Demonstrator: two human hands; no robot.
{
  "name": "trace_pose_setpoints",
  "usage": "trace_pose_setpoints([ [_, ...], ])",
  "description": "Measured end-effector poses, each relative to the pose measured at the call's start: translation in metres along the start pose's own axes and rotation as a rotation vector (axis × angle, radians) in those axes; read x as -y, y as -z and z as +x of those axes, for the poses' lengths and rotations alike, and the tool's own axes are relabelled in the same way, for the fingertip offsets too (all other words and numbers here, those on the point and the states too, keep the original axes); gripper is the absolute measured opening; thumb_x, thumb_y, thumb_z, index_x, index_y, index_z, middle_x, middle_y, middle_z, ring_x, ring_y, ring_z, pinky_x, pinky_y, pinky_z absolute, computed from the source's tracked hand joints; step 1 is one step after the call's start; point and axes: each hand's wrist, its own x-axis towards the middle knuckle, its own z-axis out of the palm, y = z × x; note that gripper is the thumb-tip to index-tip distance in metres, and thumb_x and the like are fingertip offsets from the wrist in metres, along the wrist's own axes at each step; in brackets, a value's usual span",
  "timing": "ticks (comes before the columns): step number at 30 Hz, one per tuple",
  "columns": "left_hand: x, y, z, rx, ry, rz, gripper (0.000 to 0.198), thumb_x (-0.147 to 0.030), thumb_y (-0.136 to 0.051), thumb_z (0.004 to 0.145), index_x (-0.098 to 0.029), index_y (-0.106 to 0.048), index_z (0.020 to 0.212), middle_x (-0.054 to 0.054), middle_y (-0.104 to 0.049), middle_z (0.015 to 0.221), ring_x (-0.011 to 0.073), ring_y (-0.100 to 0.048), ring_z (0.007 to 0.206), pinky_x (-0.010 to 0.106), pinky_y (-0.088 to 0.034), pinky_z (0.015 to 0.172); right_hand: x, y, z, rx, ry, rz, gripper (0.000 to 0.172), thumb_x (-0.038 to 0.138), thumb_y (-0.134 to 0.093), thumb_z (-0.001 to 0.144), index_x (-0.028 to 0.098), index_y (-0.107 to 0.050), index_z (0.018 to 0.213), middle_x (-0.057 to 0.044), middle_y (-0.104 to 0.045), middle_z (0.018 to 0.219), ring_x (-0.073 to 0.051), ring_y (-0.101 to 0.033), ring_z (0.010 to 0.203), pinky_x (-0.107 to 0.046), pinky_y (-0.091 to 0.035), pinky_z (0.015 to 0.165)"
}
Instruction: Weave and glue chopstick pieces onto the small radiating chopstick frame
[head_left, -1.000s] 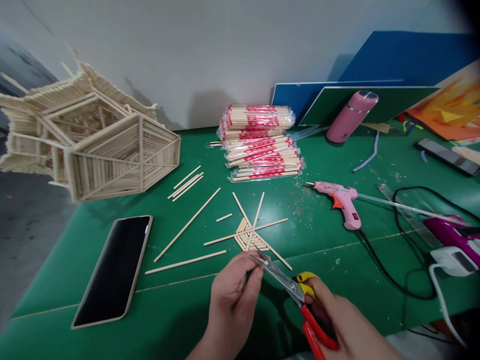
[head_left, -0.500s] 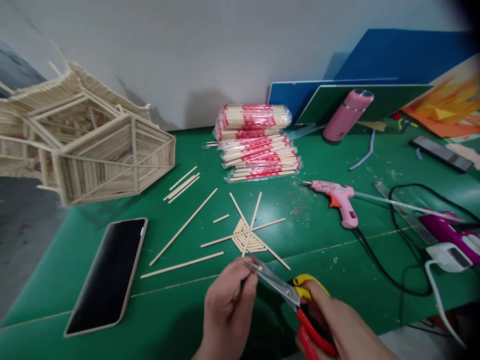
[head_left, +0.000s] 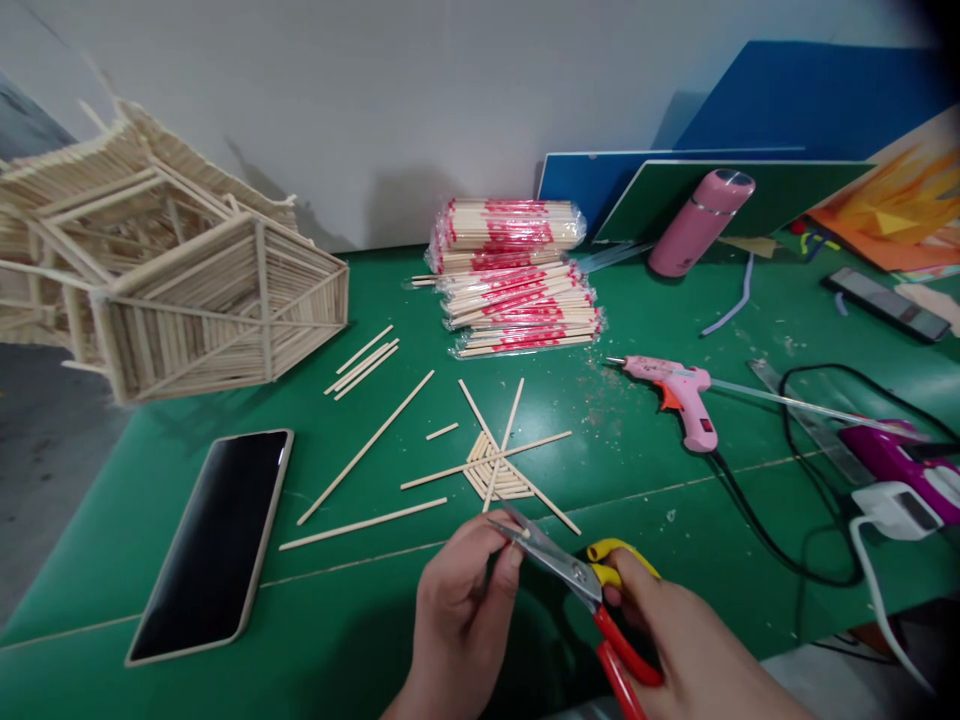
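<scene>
Curling round the handles, the right hand (head_left: 690,650) is closed on the scissors (head_left: 579,582) at lower right. A stick (head_left: 525,532) is pinched by the left hand (head_left: 461,610), thumb against fingertips, lower centre, at the blades, just below a stick fan (head_left: 496,470).

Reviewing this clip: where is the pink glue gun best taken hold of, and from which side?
Probably by the handle, from the near side: the glue gun lies flat, handle angled toward the person, metal nozzle pointing left, cord trailing from the handle's end.
</scene>
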Motion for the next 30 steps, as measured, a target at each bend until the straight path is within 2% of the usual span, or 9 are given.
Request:
trace_pose_setpoints([
  [5,0.002,-0.001,0.001,-0.011,0.013,-0.031,0.014,-0.013,-0.052,0.075,-0.020,-0.065,0.073,0.004,-0.064,0.083,0.0165,-0.059,0.077,0.020,-0.044,0.069,0.000,0.002,-0.001,0.000,-0.006,-0.006,0.028,0.017,-0.053,0.064,0.020,-0.048,0.092,0.001,-0.061,0.069,-0.013,-0.055,0.059,-0.021,-0.035,0.053],
  [20,0.004,-0.003,0.002,0.031,0.067,-0.099,0.017,-0.016,-0.049,0.079,-0.019,-0.065,0.078,0.003,-0.064,0.084,0.0162,-0.057,0.083,0.020,-0.042,0.074,-0.002,0.000,0.003,-0.013,-0.003,-0.027,0.030,0.018,-0.055,0.064,0.021,-0.047,0.092,0.001,-0.061,0.068,-0.013,-0.057,0.060,-0.020,-0.034,0.051],
  [24,0.002,-0.005,0.003,0.034,0.172,-0.205,0.014,-0.020,-0.051,0.078,-0.018,-0.065,0.079,0.003,-0.063,0.084,0.0158,-0.056,0.079,0.020,-0.041,0.072,0.000,0.005,0.003,-0.034,-0.004,-0.088,0.029,0.018,-0.053,0.064,0.021,-0.045,0.091,-0.001,-0.062,0.071,-0.015,-0.058,0.061,-0.022,-0.035,0.052],
  [28,-0.004,-0.006,0.004,0.042,0.349,-0.455,0.018,-0.029,-0.053,0.076,-0.017,-0.061,0.088,0.003,-0.061,0.080,0.0148,-0.054,0.072,0.022,-0.042,0.067,-0.002,0.007,0.005,-0.103,-0.026,-0.205,0.026,0.019,-0.050,0.065,0.019,-0.043,0.090,-0.004,-0.063,0.074,-0.019,-0.059,0.065,-0.024,-0.036,0.052],
  [30,-0.007,-0.007,0.006,0.071,0.378,-0.496,0.021,-0.034,-0.052,0.076,-0.015,-0.060,0.080,0.003,-0.060,0.075,0.0142,-0.052,0.069,0.022,-0.041,0.065,-0.005,0.006,0.006,-0.145,0.000,-0.301,0.024,0.020,-0.048,0.067,0.018,-0.042,0.090,-0.005,-0.062,0.072,-0.020,-0.060,0.065,-0.025,-0.036,0.052],
])
